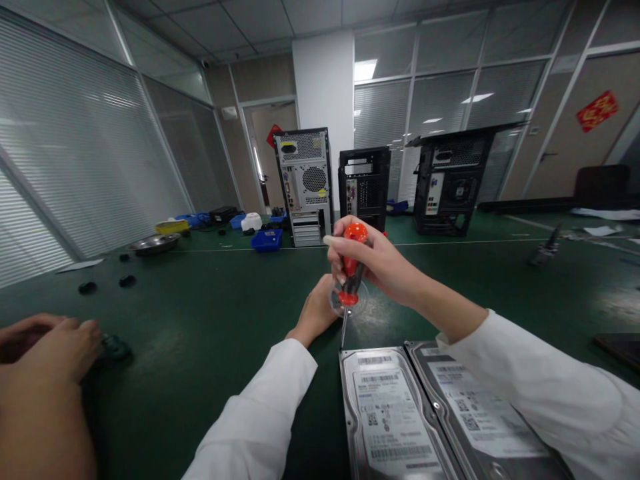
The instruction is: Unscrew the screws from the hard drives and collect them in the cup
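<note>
My right hand (373,257) is closed around the handle of a red and black screwdriver (351,270). Its shaft points down, and the tip is at the far left corner of a silver hard drive (385,407). A second hard drive (470,400) lies flat just right of the first, partly under my right sleeve. My left hand (317,310) rests on the table beyond the drives, gripping the left side of a clear round dish (363,303). The screwdriver and my right hand hide part of that dish and some left fingertips.
Another person's hands (55,347) hold a dark green object at the left. Three computer cases (306,187) stand at the back of the green table (200,313). Blue trays (267,241), a metal bowl (156,244) and a walkie-talkie-like device (545,252) are farther off.
</note>
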Available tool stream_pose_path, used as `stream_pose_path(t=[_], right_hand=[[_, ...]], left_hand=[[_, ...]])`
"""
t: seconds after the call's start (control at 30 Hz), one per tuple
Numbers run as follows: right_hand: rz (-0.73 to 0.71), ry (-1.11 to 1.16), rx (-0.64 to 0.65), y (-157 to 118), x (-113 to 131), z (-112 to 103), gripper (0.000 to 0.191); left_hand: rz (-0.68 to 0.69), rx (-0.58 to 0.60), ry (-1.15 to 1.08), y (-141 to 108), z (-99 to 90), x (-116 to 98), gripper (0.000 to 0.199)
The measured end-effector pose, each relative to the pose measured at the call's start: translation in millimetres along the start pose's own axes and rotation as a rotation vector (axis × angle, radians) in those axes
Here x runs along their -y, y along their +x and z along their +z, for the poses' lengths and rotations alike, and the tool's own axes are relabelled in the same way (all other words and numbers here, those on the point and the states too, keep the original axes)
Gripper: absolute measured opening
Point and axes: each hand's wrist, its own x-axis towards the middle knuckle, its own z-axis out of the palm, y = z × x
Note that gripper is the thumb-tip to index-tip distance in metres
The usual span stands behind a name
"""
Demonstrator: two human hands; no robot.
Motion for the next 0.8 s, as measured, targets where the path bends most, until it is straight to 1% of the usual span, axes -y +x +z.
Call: stream_pose_path(t=[0.1,0.17,0.27,0.33,0.4,0.5,0.6,0.7,0.8], right_hand=[[0.060,0.123,0.068,0.5,2.3,1.2,0.031],[0.084,0.135,0.081,1.0,2.2,1.8,0.035],[0.070,0.047,0.023,1.9,-0.3,2.6,0.034],[0.029,-0.021,-0.022,2.0,-2.7,2.8,0.035],[-0.025,-0.058,-0.060,1.5,-4.5,2.7,0.038],[-0.077,-0.072,-0.109,0.6,-5.8,2.9,0.041],[-0.081,-0.076,-0.146,0.8,-5.9,3.8,0.043],[-0.095,-0.054,-0.165,1.7,-6.0,4.4,0.046],[-0.091,-0.040,-0.166,1.9,-6.1,4.5,0.047]], left_hand=[[0.039,-0.028,-0.014,-1.0,1.0,1.1,0.020],[0.047,-0.035,-0.013,-1.3,1.6,2.0,0.017],[0.038,-0.017,-0.026,-0.6,1.7,2.8,0.016],[0.049,-0.003,-0.054,0.3,1.2,2.1,0.015],[0.042,0.001,-0.074,1.0,0.8,1.6,0.019],[0.009,-0.008,-0.069,1.5,1.8,3.9,0.032],[0.042,-0.012,-0.080,1.3,4.4,10.2,0.042],[0.073,-0.023,-0.099,1.2,6.4,15.7,0.045],[0.078,-0.027,-0.093,1.5,6.6,16.9,0.046]])
